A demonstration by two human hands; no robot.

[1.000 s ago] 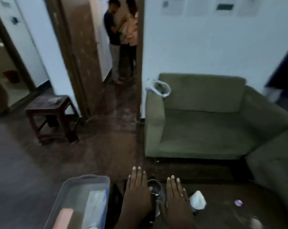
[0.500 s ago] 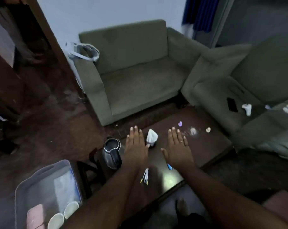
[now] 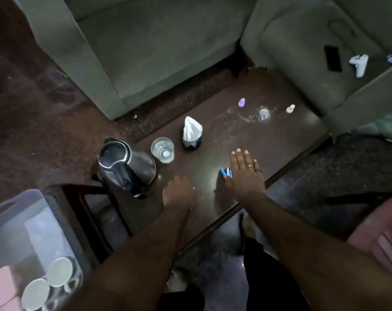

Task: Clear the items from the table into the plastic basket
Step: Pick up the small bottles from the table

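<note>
A dark wooden table (image 3: 233, 133) carries a steel kettle (image 3: 126, 167), a clear glass (image 3: 163, 149), a dark holder with a white napkin (image 3: 191, 132), a small purple bottle (image 3: 241, 102), a crumpled clear plastic piece (image 3: 263, 113) and a small white bottle (image 3: 290, 108). My right hand (image 3: 246, 176) lies flat and open over a blue item (image 3: 224, 171), touching its right side. My left hand (image 3: 179, 193) rests near the kettle with fingers curled down; what is under it is hidden. The clear plastic basket (image 3: 15, 209) sits at lower left, holding white round lids (image 3: 58, 271) and a pink item (image 3: 1, 286).
A green sofa (image 3: 157, 52) stands behind the table. A green armchair (image 3: 302, 70) at right holds a black phone (image 3: 332, 58) and a white controller (image 3: 359, 63). The basket rests on a dark stool (image 3: 78, 198). A pink cushion (image 3: 381, 239) is at right.
The view tilted down onto the table. My left hand drew back toward me and curled over where thin sticks lay. My right hand stayed flat near the blue item. The glass came into sight.
</note>
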